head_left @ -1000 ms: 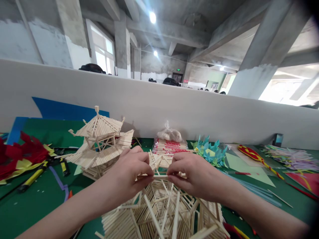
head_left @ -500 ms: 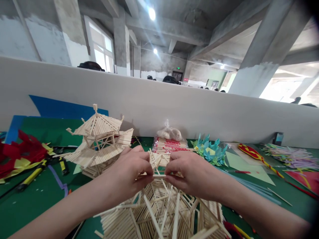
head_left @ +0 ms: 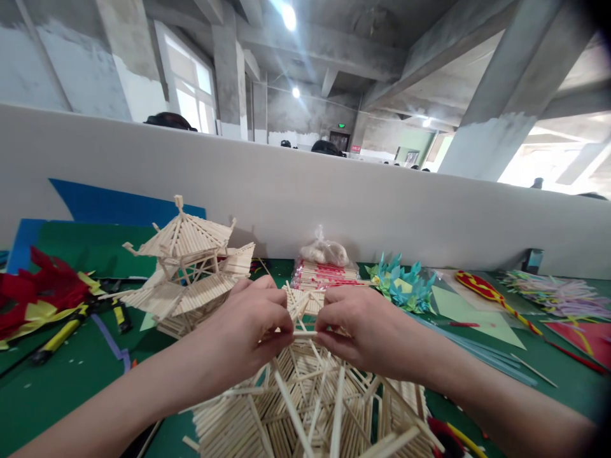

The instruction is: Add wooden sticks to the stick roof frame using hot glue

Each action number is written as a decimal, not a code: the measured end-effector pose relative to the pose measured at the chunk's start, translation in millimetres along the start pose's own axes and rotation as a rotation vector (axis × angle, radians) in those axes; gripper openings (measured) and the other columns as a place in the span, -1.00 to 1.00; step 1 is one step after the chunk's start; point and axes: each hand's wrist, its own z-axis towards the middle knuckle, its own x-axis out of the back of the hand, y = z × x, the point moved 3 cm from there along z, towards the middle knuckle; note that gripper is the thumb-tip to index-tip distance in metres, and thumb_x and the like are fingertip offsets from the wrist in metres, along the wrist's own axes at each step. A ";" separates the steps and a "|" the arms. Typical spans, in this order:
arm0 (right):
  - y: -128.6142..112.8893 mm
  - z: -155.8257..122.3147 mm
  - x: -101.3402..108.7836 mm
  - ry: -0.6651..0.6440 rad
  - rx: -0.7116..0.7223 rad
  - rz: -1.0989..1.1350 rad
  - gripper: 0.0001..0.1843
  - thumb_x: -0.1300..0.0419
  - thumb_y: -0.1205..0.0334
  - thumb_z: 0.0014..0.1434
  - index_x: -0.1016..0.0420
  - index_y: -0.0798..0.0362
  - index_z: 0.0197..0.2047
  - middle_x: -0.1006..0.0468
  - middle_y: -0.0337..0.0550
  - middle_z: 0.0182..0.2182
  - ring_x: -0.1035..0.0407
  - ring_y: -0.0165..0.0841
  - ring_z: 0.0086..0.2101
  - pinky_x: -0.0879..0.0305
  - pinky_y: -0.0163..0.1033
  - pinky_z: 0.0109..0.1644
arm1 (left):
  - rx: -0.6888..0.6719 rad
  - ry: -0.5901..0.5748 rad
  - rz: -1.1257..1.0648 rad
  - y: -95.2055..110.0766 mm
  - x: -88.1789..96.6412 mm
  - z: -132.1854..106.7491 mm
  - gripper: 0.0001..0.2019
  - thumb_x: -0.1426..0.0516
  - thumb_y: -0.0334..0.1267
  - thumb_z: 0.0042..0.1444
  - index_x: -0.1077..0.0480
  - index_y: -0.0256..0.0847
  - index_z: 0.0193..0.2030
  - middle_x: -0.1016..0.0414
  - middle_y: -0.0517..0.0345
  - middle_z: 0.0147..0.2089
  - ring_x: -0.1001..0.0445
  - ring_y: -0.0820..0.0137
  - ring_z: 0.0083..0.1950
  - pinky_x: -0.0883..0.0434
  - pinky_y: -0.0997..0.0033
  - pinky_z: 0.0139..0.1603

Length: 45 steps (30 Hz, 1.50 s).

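Between my two hands runs a short, pale wooden stick [head_left: 304,334], lying roughly level above a stick-built model [head_left: 305,394]. My left hand [head_left: 260,318] pinches its left end between thumb and fingers. The right end is pinched by my right hand [head_left: 346,321]. The model below has sloped panels of sticks laid side by side, with bare sticks rising and crossing over its middle. Whether the held stick touches the model's uprights, I cannot tell. Behind my left hand stands a pavilion of the same sticks [head_left: 184,267] with a tiered roof.
Bagged sticks [head_left: 327,273] lie against the white partition [head_left: 405,210]. Right of them are a teal paper flower [head_left: 403,283], pale green paper [head_left: 472,318] and colourful strips [head_left: 558,292]. Red paper [head_left: 41,296] and a yellow-black cutter [head_left: 62,334] lie left on the green table [head_left: 67,394].
The view has shifted very slightly. Both hands keep the same pinch on the stick, with hardly any movement over the model.
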 end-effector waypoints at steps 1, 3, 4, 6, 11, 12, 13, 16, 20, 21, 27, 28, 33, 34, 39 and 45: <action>0.0 0.1 -0.2 -0.001 0.001 -0.001 -0.83 -0.10 0.29 0.08 -0.46 0.10 -0.49 -0.38 -0.23 -0.52 -0.17 -0.48 -0.49 -0.02 -0.34 -0.44 | 0.000 -0.001 -0.001 -0.1 -0.3 0.0 -0.81 -0.05 -0.41 0.07 -0.40 -0.20 -0.51 -0.30 0.23 -0.49 -0.22 0.39 -0.33 -0.12 0.38 -0.31; 0.3 0.4 -0.4 -0.001 0.000 -0.003 -0.83 -0.10 0.29 0.08 -0.46 0.11 -0.49 -0.37 -0.23 -0.53 -0.16 -0.48 -0.49 -0.02 -0.34 -0.45 | 0.002 -0.001 -0.006 -0.8 -0.7 0.5 -0.80 -0.05 -0.40 0.08 -0.40 -0.20 -0.52 -0.31 0.24 -0.49 -0.22 0.39 -0.33 -0.12 0.38 -0.30; 0.4 0.6 -0.3 0.001 -0.001 -0.001 -0.83 -0.10 0.29 0.08 -0.46 0.11 -0.49 -0.37 -0.23 -0.53 -0.16 -0.48 -0.49 -0.02 -0.34 -0.45 | 0.002 -0.002 -0.009 -1.1 -0.8 0.8 -0.80 -0.05 -0.39 0.08 -0.40 -0.20 -0.51 -0.31 0.24 -0.49 -0.22 0.39 -0.33 -0.12 0.38 -0.30; 0.9 0.7 0.0 0.005 -0.005 0.014 -0.83 -0.10 0.29 0.07 -0.46 0.11 -0.49 -0.38 -0.22 -0.53 -0.17 -0.47 -0.48 -0.03 -0.34 -0.45 | -0.001 0.000 -0.012 -1.3 -0.6 1.3 -0.81 -0.04 -0.39 0.08 -0.40 -0.19 -0.51 -0.31 0.23 -0.48 -0.22 0.39 -0.32 -0.12 0.38 -0.30; 1.3 -1.3 1.0 0.000 -0.024 0.070 -0.83 -0.09 0.29 0.10 -0.50 0.09 -0.42 -0.39 -0.20 -0.50 -0.22 -0.46 -0.46 -0.07 -0.35 -0.42 | 0.000 0.012 0.004 -0.8 1.5 0.2 -0.83 -0.05 -0.41 0.06 -0.42 -0.19 -0.48 -0.33 0.21 -0.45 -0.22 0.37 -0.31 -0.10 0.37 -0.32; 1.1 -1.9 1.2 -0.001 -0.028 0.074 -0.83 -0.09 0.29 0.10 -0.50 0.09 -0.41 -0.39 -0.20 -0.50 -0.22 -0.45 -0.46 -0.07 -0.34 -0.41 | 0.001 0.014 0.007 -0.7 1.7 -0.1 -0.83 -0.06 -0.41 0.06 -0.42 -0.19 -0.48 -0.33 0.21 -0.45 -0.22 0.37 -0.31 -0.10 0.37 -0.32; 0.8 -2.4 1.3 -0.002 -0.032 0.075 -0.83 -0.09 0.28 0.10 -0.51 0.08 -0.40 -0.39 -0.19 -0.50 -0.23 -0.44 -0.45 -0.08 -0.34 -0.41 | 0.000 0.016 0.007 -0.6 2.0 -0.3 -0.83 -0.06 -0.40 0.05 -0.43 -0.19 -0.48 -0.33 0.21 -0.44 -0.21 0.37 -0.31 -0.10 0.38 -0.32; 0.4 -3.1 1.7 -0.004 -0.035 0.067 -0.82 -0.09 0.27 0.11 -0.51 0.08 -0.41 -0.38 -0.20 -0.51 -0.22 -0.44 -0.46 -0.07 -0.34 -0.42 | -0.006 0.020 0.005 0.1 2.4 -0.2 -0.82 -0.05 -0.39 0.06 -0.43 -0.18 -0.49 -0.33 0.21 -0.45 -0.20 0.37 -0.32 -0.09 0.38 -0.33; 0.7 -1.8 1.8 0.002 -0.014 0.066 -0.82 -0.08 0.28 0.12 -0.50 0.09 -0.42 -0.39 -0.20 -0.50 -0.21 -0.46 -0.47 -0.06 -0.34 -0.43 | 0.000 0.015 0.005 1.0 3.1 0.7 -0.82 -0.06 -0.41 0.05 -0.42 -0.19 -0.49 -0.32 0.22 -0.46 -0.20 0.37 -0.33 -0.08 0.39 -0.33; 0.9 -1.4 1.6 0.001 -0.012 0.064 -0.82 -0.08 0.29 0.11 -0.50 0.09 -0.42 -0.40 -0.20 -0.50 -0.21 -0.46 -0.47 -0.06 -0.34 -0.43 | 0.004 0.012 0.003 1.2 3.1 0.8 -0.82 -0.06 -0.42 0.05 -0.42 -0.19 -0.49 -0.32 0.22 -0.47 -0.20 0.37 -0.32 -0.08 0.39 -0.33; 0.6 -0.7 -0.2 -0.002 -0.014 0.065 -0.81 -0.08 0.30 0.11 -0.49 0.10 -0.45 -0.39 -0.20 -0.51 -0.21 -0.46 -0.46 -0.06 -0.35 -0.44 | 0.015 -0.011 0.001 -1.3 -0.6 1.1 -0.82 -0.05 -0.40 0.06 -0.42 -0.19 -0.49 -0.32 0.21 -0.46 -0.21 0.37 -0.31 -0.10 0.38 -0.31; 0.6 -0.9 0.0 -0.001 -0.017 0.072 -0.81 -0.08 0.30 0.11 -0.50 0.10 -0.44 -0.38 -0.20 -0.51 -0.21 -0.46 -0.47 -0.07 -0.35 -0.44 | 0.018 -0.006 0.004 -2.6 -0.3 1.2 -0.83 -0.06 -0.38 0.07 -0.43 -0.18 -0.47 -0.32 0.21 -0.45 -0.22 0.36 -0.30 -0.11 0.37 -0.30; 4.7 -9.6 11.0 0.089 -0.055 0.155 -0.80 -0.09 0.26 0.12 -0.50 0.07 -0.22 -0.45 -0.16 -0.42 -0.28 -0.40 -0.40 -0.16 -0.30 -0.33 | 0.053 0.139 -0.012 -11.2 18.1 -9.7 -0.81 -0.04 -0.19 0.09 -0.45 -0.14 -0.29 -0.33 0.17 -0.43 -0.23 0.32 -0.30 -0.16 0.34 -0.29; 6.3 -13.8 14.9 0.128 -0.073 0.179 -0.79 -0.08 0.27 0.13 -0.49 0.07 -0.20 -0.46 -0.14 -0.38 -0.29 -0.40 -0.37 -0.18 -0.29 -0.30 | 0.088 0.191 -0.032 -13.3 23.7 -15.9 -0.79 -0.01 -0.18 0.10 -0.45 -0.14 -0.28 -0.33 0.17 -0.43 -0.24 0.32 -0.30 -0.18 0.35 -0.29; 13.7 -45.5 26.4 0.312 -0.175 0.281 -0.76 -0.04 0.25 0.16 -0.47 0.04 -0.15 -0.47 -0.15 -0.35 -0.32 -0.40 -0.37 -0.22 -0.28 -0.32 | 0.330 0.408 -0.143 -22.6 33.2 -57.6 -0.81 -0.03 -0.18 0.06 -0.44 -0.11 -0.27 -0.37 0.21 -0.29 -0.26 0.33 -0.18 -0.22 0.33 -0.17; 15.1 -75.6 19.4 0.412 -0.267 0.350 -0.84 -0.08 0.24 0.13 -0.46 0.01 -0.23 -0.45 -0.20 -0.40 -0.31 -0.42 -0.42 -0.22 -0.30 -0.38 | 0.385 0.422 -0.243 -14.5 13.5 -81.1 -0.88 -0.07 -0.23 0.04 -0.42 -0.11 -0.31 -0.38 0.22 -0.31 -0.29 0.36 -0.20 -0.23 0.37 -0.19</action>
